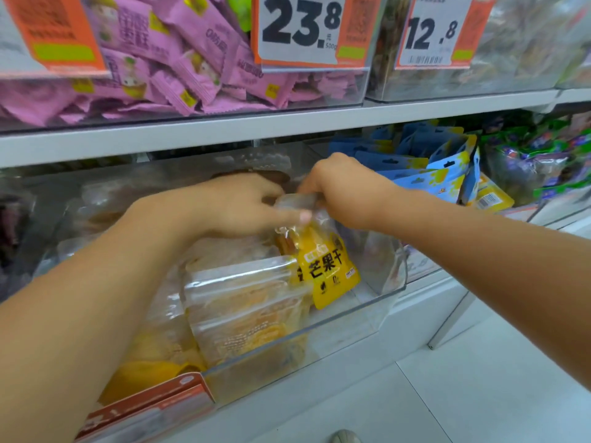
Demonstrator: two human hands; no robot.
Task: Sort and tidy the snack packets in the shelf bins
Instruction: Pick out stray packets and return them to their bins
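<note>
**Though Light, Likely Slick in the Fingers**

While lifted at the right end of the bin [287, 340], stood nearly upright: the yellow packet [326, 270], lower corner down beside the stack [243, 302], just inside the clear front wall. Pinched at its clear top strip by the right grip [345, 190], fingers curled round the film. Met from the other side by the left grip [243, 206], reached across with one fingertip laid on that same strip; could not be told through the blur whether truly pinched there or only touched.

Judged light, going by how easily carried from a thin edge alone. Judged soft too: a flexible pouch, bulged lower down with fruit slices, so apt to sag or fold if taken by the middle. Glossy film, hence probably slippery, above all against the like-wrapped stack. Hardly fragile, though better not crushed.

Best taken, most likely, where taken already: at the flat sealed strip on top, stiffest and emptiest of contents. Failing that, by both side seams, then slid in flat or on edge against the stack.

Crowded nearby with blue packets [441, 174] in the next bin and pink packets [179, 59] above the shelf [192, 135].
</note>
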